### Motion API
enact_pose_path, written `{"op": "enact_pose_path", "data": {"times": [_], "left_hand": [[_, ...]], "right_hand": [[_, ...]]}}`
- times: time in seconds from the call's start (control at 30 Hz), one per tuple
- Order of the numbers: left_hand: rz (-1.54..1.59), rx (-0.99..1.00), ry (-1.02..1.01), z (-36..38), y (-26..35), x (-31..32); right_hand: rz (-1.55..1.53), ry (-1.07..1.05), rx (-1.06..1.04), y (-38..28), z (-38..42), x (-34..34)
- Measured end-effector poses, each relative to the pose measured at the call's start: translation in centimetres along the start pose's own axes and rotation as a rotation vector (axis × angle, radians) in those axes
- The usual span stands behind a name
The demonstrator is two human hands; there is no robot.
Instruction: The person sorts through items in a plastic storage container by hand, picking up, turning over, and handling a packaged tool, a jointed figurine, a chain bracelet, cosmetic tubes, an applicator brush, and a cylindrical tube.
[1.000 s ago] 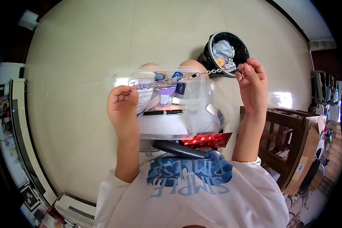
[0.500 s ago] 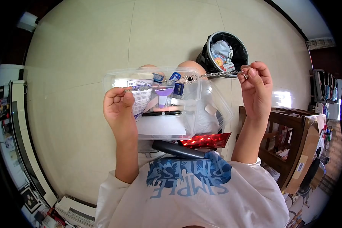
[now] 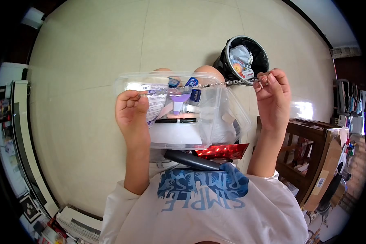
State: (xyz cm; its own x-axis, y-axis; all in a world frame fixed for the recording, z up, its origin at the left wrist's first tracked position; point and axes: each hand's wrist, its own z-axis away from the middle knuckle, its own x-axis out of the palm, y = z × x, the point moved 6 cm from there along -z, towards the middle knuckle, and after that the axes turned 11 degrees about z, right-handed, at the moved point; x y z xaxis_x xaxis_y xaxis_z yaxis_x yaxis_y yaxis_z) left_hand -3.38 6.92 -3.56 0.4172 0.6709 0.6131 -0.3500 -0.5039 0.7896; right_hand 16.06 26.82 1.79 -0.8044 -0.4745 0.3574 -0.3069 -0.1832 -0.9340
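The left hand [image 3: 131, 110], at centre left of the frame, and the right hand [image 3: 274, 89], at the right of centre, hold one thin chain [image 3: 232, 82] between pinched fingertips. The chain is stretched between them, across the upper middle, over the clear plastic box [image 3: 179, 147]. In this box one can see a black pen [image 3: 176, 120] and a purple item [image 3: 178, 99]. A lined bin [image 3: 223, 67] stands at upper right, and a shiny red packet [image 3: 225, 151] is at lower centre
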Motion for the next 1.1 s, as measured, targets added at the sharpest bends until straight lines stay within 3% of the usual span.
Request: {"op": "enact_pose_path", "data": {"times": [0.17, 0.3, 0.4, 0.43, 0.5, 0.53, 0.67, 0.93, 1.07, 1.1], "left_hand": [[-0.089, 0.027, -0.075, 0.2, 0.2, 0.8], [-0.071, 0.003, -0.182, 0.6, 0.4, 1.7], [-0.022, -0.013, -0.269, 0.9, 0.3, 2.4], [-0.048, 0.024, -0.314, 1.0, 0.5, 2.7], [-0.089, 0.043, -0.375, 1.2, 0.5, 3.0], [-0.127, 0.061, -0.437, 1.4, 0.5, 3.3], [-0.185, 0.030, -0.483, 1.6, 0.4, 3.7], [-0.259, 0.034, -0.731, 2.4, 0.3, 4.8], [-0.213, 0.057, -0.600, 1.8, 0.4, 5.0], [-0.148, -0.160, -0.554, 1.7, -0.8, 5.1]], "right_hand": [[-0.028, -0.106, 0.024, 0.8, 1.1, 3.3], [0.119, -0.265, 0.015, 0.6, 2.4, 6.8], [0.547, -0.437, -0.140, 0.5, 3.3, 8.8], [0.546, -0.438, -0.140, 0.2, 3.6, 9.4], [0.943, -0.547, -0.107, 0.1, 4.2, 11.2], [1.022, -0.594, -0.198, 0.5, 4.6, 11.6], [1.162, -0.633, -0.157, 1.9, 5.6, 12.1], [1.155, -0.639, -0.178, 2.3, 5.8, 11.0], [0.937, -0.639, -0.097, 1.1, 5.4, 10.1], [0.936, -0.641, -0.097, 1.4, 5.4, 9.8]]}}
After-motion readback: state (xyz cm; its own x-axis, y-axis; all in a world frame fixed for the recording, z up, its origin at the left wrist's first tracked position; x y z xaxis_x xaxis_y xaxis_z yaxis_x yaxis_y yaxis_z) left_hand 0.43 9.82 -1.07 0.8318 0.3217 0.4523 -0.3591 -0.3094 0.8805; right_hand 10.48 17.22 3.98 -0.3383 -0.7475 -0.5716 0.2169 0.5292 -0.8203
